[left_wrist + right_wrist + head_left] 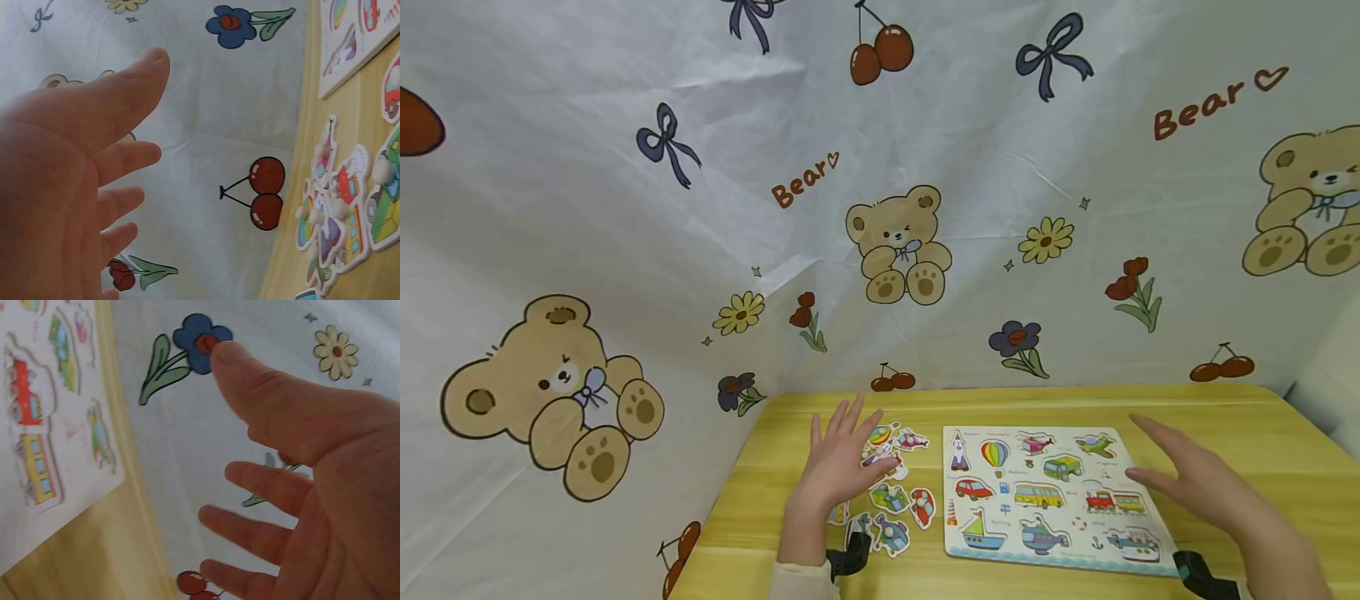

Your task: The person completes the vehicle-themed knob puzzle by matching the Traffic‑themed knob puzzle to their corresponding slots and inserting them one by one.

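Note:
My left hand (838, 467) is raised with its fingers spread, over the loose vehicle puzzle pieces left of the board. Those pieces, such as the green truck piece (890, 498) and the red car piece (922, 507), have small round knobs (382, 172). The white puzzle board (934, 500) lies flat on the table, printed with vehicle pictures like a bus (1039, 496) and a train (1115, 502). At the board's right edge hovers my right hand (1198, 483), thumb and fingers apart. Nothing is in either hand.
The pieces lie in a loose cluster, some overlapping, partly hidden by the left hand. The wooden table (1247, 433) meets a white cloth backdrop (970, 150) printed with bears, flowers and cherries. A dark wrist camera (850, 557) is strapped at the left wrist.

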{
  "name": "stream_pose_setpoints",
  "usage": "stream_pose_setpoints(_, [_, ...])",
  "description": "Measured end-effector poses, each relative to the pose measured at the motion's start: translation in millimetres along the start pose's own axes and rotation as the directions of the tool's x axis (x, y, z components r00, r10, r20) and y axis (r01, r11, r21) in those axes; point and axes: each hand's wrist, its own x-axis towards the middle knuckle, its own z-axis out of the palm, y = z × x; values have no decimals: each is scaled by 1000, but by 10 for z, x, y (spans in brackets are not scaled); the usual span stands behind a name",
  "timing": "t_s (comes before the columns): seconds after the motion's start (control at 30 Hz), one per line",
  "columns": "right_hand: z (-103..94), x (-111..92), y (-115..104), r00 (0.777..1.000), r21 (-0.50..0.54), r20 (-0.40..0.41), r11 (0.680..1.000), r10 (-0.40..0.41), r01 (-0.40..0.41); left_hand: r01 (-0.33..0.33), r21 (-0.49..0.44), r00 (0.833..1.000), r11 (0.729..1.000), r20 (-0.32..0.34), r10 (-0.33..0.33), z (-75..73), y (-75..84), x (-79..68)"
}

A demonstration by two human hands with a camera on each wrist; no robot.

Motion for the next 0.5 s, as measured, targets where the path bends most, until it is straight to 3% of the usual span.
stream_pose_setpoints(0.23, [179, 74, 208, 998, 66, 42, 997, 46, -49, 14, -95, 1000, 995, -22, -16, 147, -71, 59])
stream_pose_setpoints(0.5, [358, 107, 408, 982, 190, 146, 971, 120, -146, 32, -174, 997, 984, -58, -42, 285, -106, 114])
